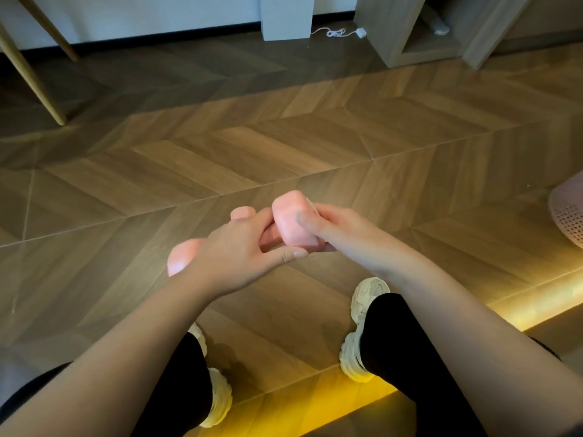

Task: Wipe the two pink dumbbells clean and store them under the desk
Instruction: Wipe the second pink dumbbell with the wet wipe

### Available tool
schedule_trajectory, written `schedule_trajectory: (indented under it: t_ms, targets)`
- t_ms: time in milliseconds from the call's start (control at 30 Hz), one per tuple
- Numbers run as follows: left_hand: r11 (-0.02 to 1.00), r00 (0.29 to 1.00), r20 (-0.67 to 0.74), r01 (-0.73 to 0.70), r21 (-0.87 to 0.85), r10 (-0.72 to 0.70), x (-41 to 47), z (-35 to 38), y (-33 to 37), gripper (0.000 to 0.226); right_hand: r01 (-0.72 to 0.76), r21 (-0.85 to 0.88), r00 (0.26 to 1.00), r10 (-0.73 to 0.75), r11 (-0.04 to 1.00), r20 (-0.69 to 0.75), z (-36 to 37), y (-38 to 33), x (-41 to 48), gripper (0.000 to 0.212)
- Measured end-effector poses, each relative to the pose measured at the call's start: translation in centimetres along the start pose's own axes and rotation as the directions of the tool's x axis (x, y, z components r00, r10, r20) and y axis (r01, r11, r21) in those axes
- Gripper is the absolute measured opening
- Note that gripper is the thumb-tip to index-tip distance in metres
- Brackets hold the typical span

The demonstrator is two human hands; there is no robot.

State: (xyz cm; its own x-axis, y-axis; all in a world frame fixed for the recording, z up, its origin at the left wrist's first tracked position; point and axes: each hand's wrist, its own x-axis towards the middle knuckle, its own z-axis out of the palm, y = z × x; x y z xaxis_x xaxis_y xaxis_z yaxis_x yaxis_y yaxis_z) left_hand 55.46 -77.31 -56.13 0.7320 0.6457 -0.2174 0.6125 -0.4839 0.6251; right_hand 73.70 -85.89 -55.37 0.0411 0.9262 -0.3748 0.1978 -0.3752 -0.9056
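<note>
A seated person holds a pink dumbbell (285, 216) in the air over a herringbone floor (284, 137), at frame centre. Slanted wooden legs (31, 74) stand at 10 o'clock. The left hand (239, 257) is curled round the dumbbell's bar, thumb stretched toward 3 o'clock, and one rounded head juts out past the wrist at 9 o'clock of the hand. The bar rises toward 2 o'clock to the blocky second head, which the right hand (337, 228) grips, thumb laid across its near face and fingers wrapped behind. A pale strip (310, 204) shows above those fingers, too small to identify. Pale shoes (362, 326) and black trouser legs sit below at 6 o'clock. A white box (285, 17) stands at 12 o'clock with a white cable (337, 32) lying just beside it. An open wooden shelf (410, 33) is at 1 o'clock. A yellow light strip (536, 307) glows at 5 o'clock, and a pink perforated basket (568, 216) is cut off by the edge at 3 o'clock.
</note>
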Motion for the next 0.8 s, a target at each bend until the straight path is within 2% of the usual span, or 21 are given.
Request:
schedule_trajectory:
  t_ms: [100, 200, 267, 333, 367, 400, 433, 467, 533, 567, 600, 667, 700, 767, 800]
  targets:
    - [0.979, 0.998, 0.065, -0.037, 0.201, 0.024, 0.0, -0.3, -0.4, 0.074, -0.092, 0.112, 0.996, 0.089, 0.989, 0.031, 0.2, 0.0, 0.5, 0.050]
    - [0.979, 0.999, 0.045, -0.031, 0.202, 0.023, 0.0, -0.4, -0.4, 0.070, -0.150, 0.209, 0.987, 0.157, 0.967, -0.020, 0.6, 0.5, 1.1, 0.049]
    - [0.985, 0.991, -0.095, -0.078, 0.153, 0.094, -0.3, -0.2, -0.4, 0.068, -0.233, 0.336, 0.959, 0.272, 0.913, -0.073, 0.8, 1.0, 1.5, 0.051]
    - [0.982, 0.929, -0.327, -0.143, 0.124, 0.176, -0.8, 0.4, -0.4, 0.044, -0.281, 0.433, 0.922, 0.366, 0.856, -0.125, 0.8, 1.4, 1.8, 0.042]
    - [0.990, 0.909, -0.394, -0.118, 0.075, 0.138, -0.9, 0.7, -0.5, 0.035, -0.289, 0.446, 0.909, 0.389, 0.847, -0.150, 0.8, 1.5, 1.9, 0.036]
    - [0.998, 0.924, -0.380, -0.054, -0.026, 0.040, -0.9, 1.0, -0.5, 0.036, -0.283, 0.453, 0.901, 0.397, 0.845, -0.177, 0.7, 1.5, 2.0, 0.032]
    - [0.983, 0.960, -0.259, 0.062, -0.171, -0.106, -0.8, 1.1, -0.2, 0.042, -0.269, 0.463, 0.896, 0.396, 0.845, -0.203, 0.7, 1.3, 2.1, 0.030]
    - [0.923, 0.966, -0.072, 0.214, -0.320, -0.249, -0.6, 1.3, 0.2, 0.047, -0.250, 0.473, 0.893, 0.390, 0.845, -0.225, 0.8, 1.1, 2.2, 0.029]
    - [0.680, 0.873, 0.232, 0.481, -0.553, -0.429, 0.1, 1.5, 0.9, 0.054, -0.217, 0.503, 0.893, 0.379, 0.837, -0.245, 1.1, 0.5, 2.3, 0.032]
    - [0.525, 0.834, 0.296, 0.529, -0.667, -0.465, 0.5, 1.5, 1.1, 0.055, -0.203, 0.524, 0.894, 0.375, 0.827, -0.245, 1.3, 0.1, 2.3, 0.037]
    - [0.351, 0.816, 0.309, 0.507, -0.787, -0.488, 1.0, 1.4, 1.3, 0.053, -0.187, 0.548, 0.898, 0.368, 0.816, -0.242, 1.5, -0.2, 2.2, 0.043]
    - [0.004, 0.793, 0.246, 0.299, -0.954, -0.557, 1.8, 1.0, 1.6, 0.038, -0.152, 0.592, 0.913, 0.343, 0.791, -0.223, 2.0, -0.7, 1.9, 0.066]
    - [-0.132, 0.772, 0.210, 0.163, -0.978, -0.599, 2.1, 0.7, 1.7, 0.031, -0.142, 0.609, 0.924, 0.325, 0.781, -0.202, 2.3, -0.9, 1.6, 0.079]
    - [-0.326, 0.755, 0.153, -0.085, -0.942, -0.638, 2.5, 0.0, 1.9, 0.024, -0.134, 0.615, 0.950, 0.278, 0.777, -0.143, 3.0, -1.1, 1.3, 0.094]
    - [-0.393, 0.751, 0.133, -0.179, -0.902, -0.647, 2.7, -0.5, 2.0, 0.024, -0.141, 0.597, 0.960, 0.257, 0.790, -0.113, 3.3, -1.1, 1.2, 0.095]
